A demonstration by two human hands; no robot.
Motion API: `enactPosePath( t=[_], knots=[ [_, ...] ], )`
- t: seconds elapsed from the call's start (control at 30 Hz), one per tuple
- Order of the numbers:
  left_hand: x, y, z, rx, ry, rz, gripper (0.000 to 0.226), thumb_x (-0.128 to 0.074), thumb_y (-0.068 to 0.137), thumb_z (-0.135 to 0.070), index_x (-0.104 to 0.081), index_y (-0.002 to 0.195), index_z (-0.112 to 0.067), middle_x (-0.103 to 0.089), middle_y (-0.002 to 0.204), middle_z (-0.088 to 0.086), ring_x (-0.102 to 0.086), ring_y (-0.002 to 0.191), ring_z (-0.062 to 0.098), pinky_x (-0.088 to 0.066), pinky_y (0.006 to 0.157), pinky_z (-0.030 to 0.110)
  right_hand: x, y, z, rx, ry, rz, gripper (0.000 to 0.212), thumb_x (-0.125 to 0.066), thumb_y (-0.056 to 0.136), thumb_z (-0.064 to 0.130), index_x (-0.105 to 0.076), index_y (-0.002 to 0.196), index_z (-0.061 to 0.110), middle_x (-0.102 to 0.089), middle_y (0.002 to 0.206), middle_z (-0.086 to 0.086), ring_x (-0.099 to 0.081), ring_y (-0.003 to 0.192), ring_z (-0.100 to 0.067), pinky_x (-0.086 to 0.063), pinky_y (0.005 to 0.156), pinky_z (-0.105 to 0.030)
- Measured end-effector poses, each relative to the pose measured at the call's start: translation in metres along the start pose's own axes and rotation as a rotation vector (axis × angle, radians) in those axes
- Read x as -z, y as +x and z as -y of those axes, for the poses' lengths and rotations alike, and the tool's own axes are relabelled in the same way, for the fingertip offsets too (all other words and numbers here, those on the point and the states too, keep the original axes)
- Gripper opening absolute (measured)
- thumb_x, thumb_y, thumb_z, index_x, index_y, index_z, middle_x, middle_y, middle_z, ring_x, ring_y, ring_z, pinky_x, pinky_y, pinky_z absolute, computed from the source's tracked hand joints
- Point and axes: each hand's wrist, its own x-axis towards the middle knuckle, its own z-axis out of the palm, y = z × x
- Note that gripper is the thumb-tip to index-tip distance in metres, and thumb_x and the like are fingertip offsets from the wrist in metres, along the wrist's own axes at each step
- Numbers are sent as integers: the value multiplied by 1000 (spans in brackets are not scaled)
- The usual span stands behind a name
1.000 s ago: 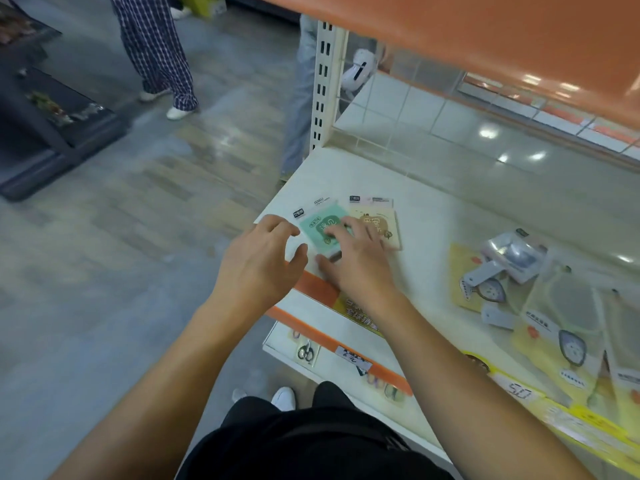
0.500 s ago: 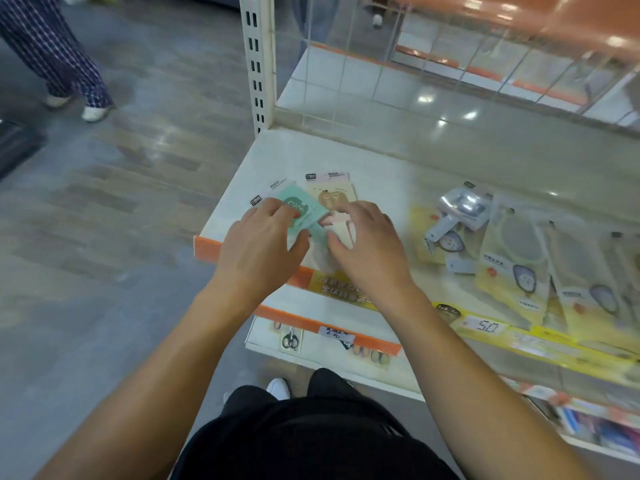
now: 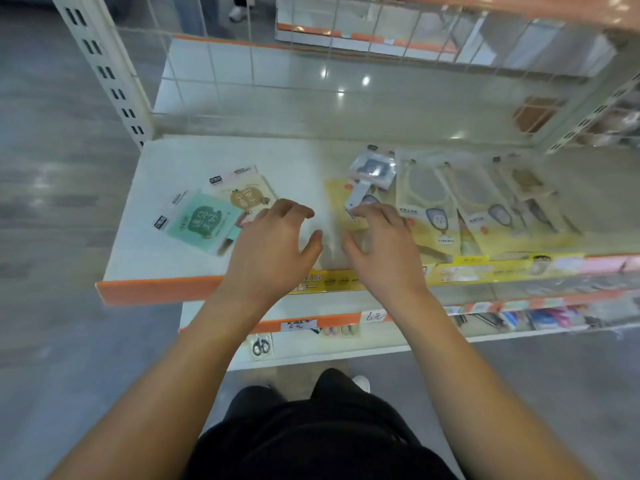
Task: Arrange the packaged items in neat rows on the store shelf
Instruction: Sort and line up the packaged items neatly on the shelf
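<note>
Shelf [image 3: 162, 258] held yellow-backed packets [image 3: 429, 216] fanned right, long axes front-to-back; nearest, a pink-handled packet [image 3: 372, 171] lay askew just beyond the right hand [image 3: 381, 251], fingers spread, empty; left hand [image 3: 273, 251] likewise open.

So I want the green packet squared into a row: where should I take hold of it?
Judging by its pose, take the green packet by its free left edge, from the left: it lies flat and skewed on the shelf, and the beige packet adjoins its right side.
</note>
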Motion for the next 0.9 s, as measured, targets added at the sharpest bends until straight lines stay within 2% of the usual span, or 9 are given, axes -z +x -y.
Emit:
enactPosePath(
  t=[0.1,0.27,0.47,0.57,0.63,0.8,0.9],
  knots=[
    [-11,8,-15,-52,-14,35,35,-54,90,-38,-61,118,-18,-60,120,1,-60,105,29,-51,83,43,13,-6,-13,-50,13,-42,39,-62,88,31,-61,125,20,-55,130,-1,-49,117,-29,-44,96,-40],
    [-29,20,-54,-118,-21,64,35,-51,89,-37,-60,118,-19,-59,120,2,-59,103,28,-51,80,42,35,-8,-51,-94,23,-106,36,-64,86,27,-63,120,17,-58,123,-4,-54,113,-30,-45,94,-41],
    [-61,36,-108,-145,5,76,31,-55,90,-35,-61,116,-19,-59,119,0,-59,103,26,-48,76,37,59,-8,-107,-147,-3,-161,34,-62,86,33,-64,116,17,-59,121,-4,-52,112,-32,-43,94,-41],
    [-81,44,-140,-169,17,86,32,-54,89,-36,-62,113,-19,-60,117,1,-61,101,26,-52,74,38,76,-4,-140,-191,-4,-164,41,-54,84,40,-64,118,20,-58,123,-3,-53,112,-32,-44,93,-42],
    [-96,50,-163,-185,36,88,33,-53,87,-37,-62,112,-18,-61,115,1,-62,98,27,-52,76,39,89,0,-166,-196,15,-188,43,-50,82,41,-65,116,19,-60,121,-3,-54,111,-32,-44,93,-42],
    [-126,67,-215,-176,72,76,38,-48,86,-40,-62,112,-18,-60,114,1,-61,98,28,-51,81,41,117,11,-223,-183,34,-205,37,-57,82,37,-65,113,19,-60,121,-3,-54,111,-33,-42,93,-41],
    [-144,75,-241,-165,71,81,41,-46,85,-42,-63,114,-18,-60,115,0,-61,99,26,-51,82,42,127,17,-253,-162,30,-195,41,-51,81,39,-64,115,18,-60,121,-4,-53,115,-32,-41,94,-40]
  ],
)
